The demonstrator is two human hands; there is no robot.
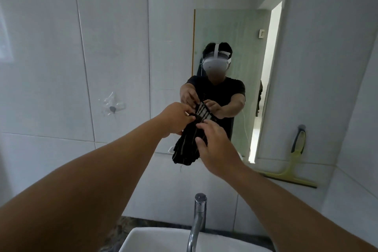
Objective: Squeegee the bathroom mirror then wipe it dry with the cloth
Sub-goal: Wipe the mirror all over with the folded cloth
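**Head view: dark cloth hangs between our two hands, in front of the mirror's lower edge**

Head view shows us holding a dark, bunched fabric cloth [189, 145] with pale stripes out in front of the frameless wall mirror [214, 26]. Our left hand [176, 118] pinches its top end, fingers closed together on a corner. Our right hand [214, 145] lies against its right flank, thumb and fingertips spread and pressed to the fabric, so both hands have it.

The cloth's long axis runs steeply down and slightly leftward from the left fingers, its loose tail hanging below and to the left of the right fingers. The glass lies straight beyond the fingers, past the cloth; whether fabric touches it we cannot tell.

A yellow-green plastic squeegee [294, 165] with a dark handle hangs from a wall hook, well off to the right of the right fingers, so we judge the squeegee pass is finished and the drying step is in hand. The cloth sits gathered, not flat. We judge the next move is to spread or wad it into one palm, and the right hand is nearer its bulk, then push forward onto the glass. A chrome tap [197, 221] stands well below both hands.
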